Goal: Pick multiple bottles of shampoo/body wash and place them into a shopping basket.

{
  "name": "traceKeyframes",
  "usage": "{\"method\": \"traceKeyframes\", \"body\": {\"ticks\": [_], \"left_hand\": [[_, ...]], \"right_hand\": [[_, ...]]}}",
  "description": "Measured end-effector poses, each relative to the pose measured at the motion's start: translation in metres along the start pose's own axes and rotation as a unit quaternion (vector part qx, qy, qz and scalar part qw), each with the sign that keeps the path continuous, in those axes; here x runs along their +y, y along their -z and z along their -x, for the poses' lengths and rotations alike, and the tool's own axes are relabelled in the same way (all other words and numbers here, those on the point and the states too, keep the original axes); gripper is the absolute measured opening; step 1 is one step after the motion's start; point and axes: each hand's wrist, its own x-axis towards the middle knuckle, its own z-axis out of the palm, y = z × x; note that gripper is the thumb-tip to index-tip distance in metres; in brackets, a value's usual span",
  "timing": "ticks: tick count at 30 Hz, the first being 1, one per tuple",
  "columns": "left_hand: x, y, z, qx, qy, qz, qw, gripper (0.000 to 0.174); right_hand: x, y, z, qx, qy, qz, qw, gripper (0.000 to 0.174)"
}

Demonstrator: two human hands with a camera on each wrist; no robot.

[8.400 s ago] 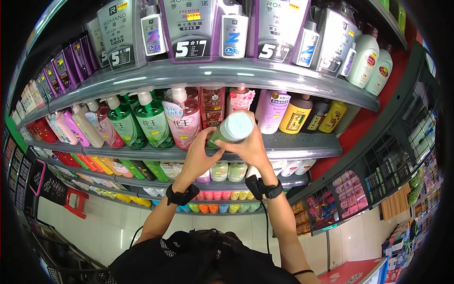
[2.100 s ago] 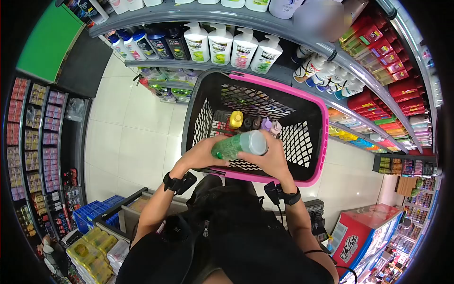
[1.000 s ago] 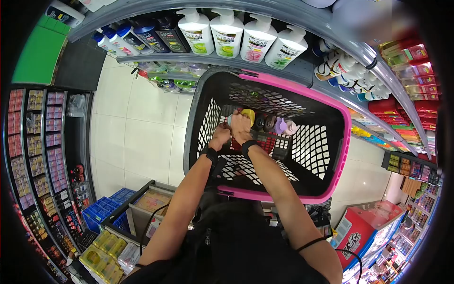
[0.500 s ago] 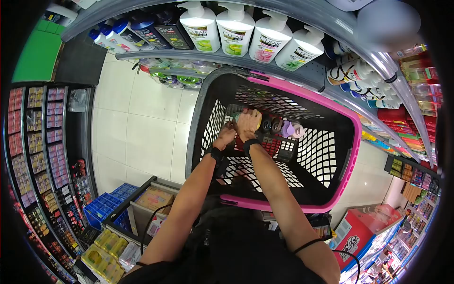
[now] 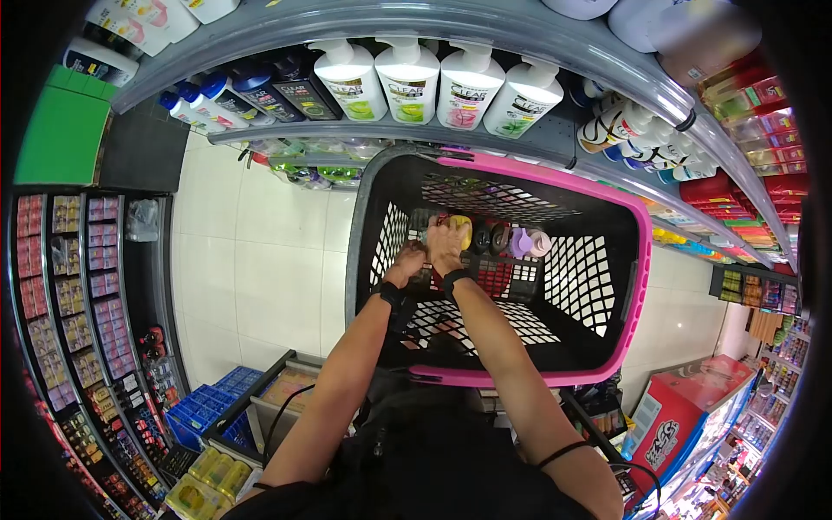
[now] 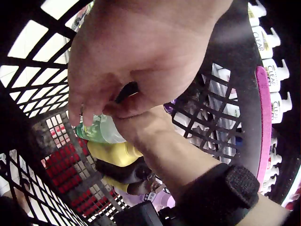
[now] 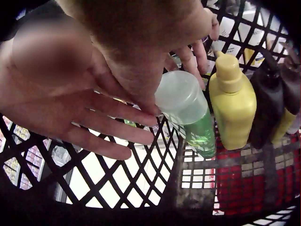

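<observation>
Both hands are inside a black basket [image 5: 641, 286] with a pink rim. In the right wrist view a green bottle [image 7: 200, 134] with a translucent, pale cap stands slightly tilted beside a yellow bottle [image 7: 233, 108]. My right hand [image 7: 141, 47] is over the green bottle, its thumb tip at the near side of the cap and its loosely extended fingers beyond it. My left hand [image 7: 70, 108] hovers on the other side with its fingers straight and nothing in them; the left wrist view shows this hand [image 6: 141, 52] above the bottles.
Dark bottles [image 5: 490, 238], a lilac bottle [image 5: 521, 243] and a pale pink bottle [image 5: 539, 243] continue the row. Shelves with white pump bottles [image 5: 412, 82] rise behind the basket. A red freezer [image 5: 685, 407] stands right, product racks [image 5: 87, 286] left.
The green bottle was held in both hands before the shelf, then carried over the basket and lowered in beside the yellow bottle. The left hand's fingers now lie straight, away from it.
</observation>
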Motion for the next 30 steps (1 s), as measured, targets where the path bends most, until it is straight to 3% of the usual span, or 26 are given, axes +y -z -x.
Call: {"method": "traceKeyframes", "body": {"ticks": [3,6,7,8,10,14,16,18,20,22,24,30], "left_hand": [[0.022,-0.02,0.031,0.054,-0.08,-0.048,0.994,0.056],[0.006,-0.014,0.017,0.054,-0.087,-0.072,0.992,0.057],[0.026,-0.016,0.035,0.064,-0.039,-0.128,0.989,0.057],[0.042,-0.018,0.056,0.054,-0.042,-0.097,0.993,0.055],[0.053,-0.017,0.071,0.051,-0.072,-0.141,0.986,0.053],[0.066,-0.013,0.101,0.026,-0.068,-0.082,0.994,0.052],[0.076,-0.015,0.111,0.018,-0.083,-0.089,0.992,0.049],[0.087,-0.016,0.124,0.006,-0.099,-0.106,0.989,0.043],[0.1,-0.017,0.138,-0.009,-0.142,-0.098,0.985,0.039],[0.121,-0.011,0.173,-0.059,-0.167,-0.062,0.982,0.036],[0.136,-0.003,0.211,-0.072,-0.208,-0.085,0.972,0.034],[0.12,0.049,0.287,-0.119,-0.348,-0.157,0.916,0.03]], "right_hand": [[0.008,-0.003,0.009,0.02,-0.031,-0.005,0.999,0.031],[0.011,-0.002,0.005,0.024,-0.016,0.01,1.0,0.032],[0.01,0.002,0.004,0.008,-0.013,0.018,1.0,0.033],[0.009,0.002,0.001,0.012,-0.012,0.018,1.0,0.033],[0.008,-0.011,-0.007,0.014,-0.031,0.044,0.998,0.051],[0.003,0.017,0.009,-0.019,-0.039,0.026,0.999,0.052],[0.0,0.043,0.026,-0.034,-0.052,-0.029,0.998,0.037],[0.006,0.051,0.033,0.0,-0.054,-0.031,0.998,0.041],[0.014,0.065,0.04,-0.056,-0.053,-0.086,0.993,0.042],[0.023,0.082,0.052,-0.056,-0.058,-0.118,0.99,0.044],[0.033,0.099,0.069,-0.062,-0.046,-0.234,0.969,0.042],[0.075,0.122,0.133,0.002,0.083,-0.329,0.941,0.039]]}}
